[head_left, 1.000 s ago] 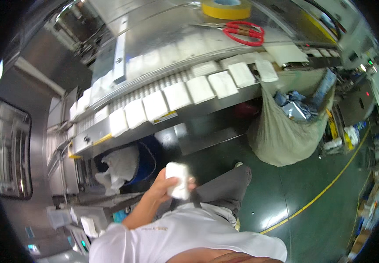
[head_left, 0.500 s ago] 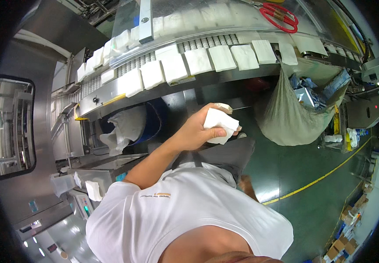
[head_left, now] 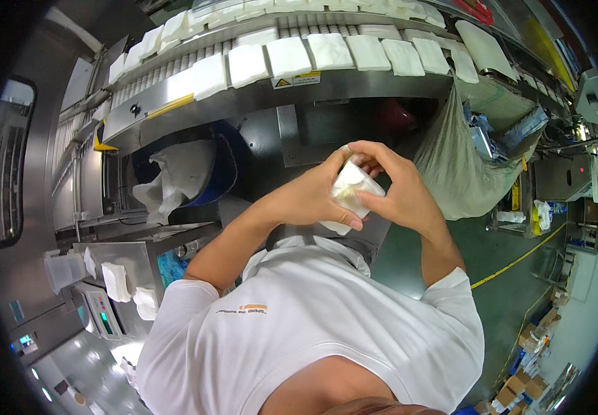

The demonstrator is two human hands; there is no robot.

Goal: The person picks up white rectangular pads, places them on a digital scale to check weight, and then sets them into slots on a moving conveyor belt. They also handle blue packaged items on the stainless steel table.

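Between my two hands, in front of my chest, is a folded white wipe (head_left: 351,183), slightly crumpled, with a yellowish patch on its face. My left hand (head_left: 316,190) wraps it from the left, thumb along its lower edge. From the right my right hand (head_left: 404,185) grips it, with the thumb pressed on the front and the fingers curled over the top. Part of the wipe is hidden by fingers. Beyond my hands, a row of similar folded white wipes (head_left: 289,57) lies along the metal ledge of a roller conveyor (head_left: 181,61).
Below the ledge stands a blue bin (head_left: 224,166) with white sheet material hanging over its rim. To the right hangs a pale cloth sack (head_left: 444,169) holding blue and silver wrappers (head_left: 484,142). More white pieces (head_left: 116,282) sit beside a scale (head_left: 100,311) at left.
My right hand has come into view and taken hold of the wipe alongside my left hand. The view has shifted, so the conveyor appears higher and the red-handled scissors are partly cut off.
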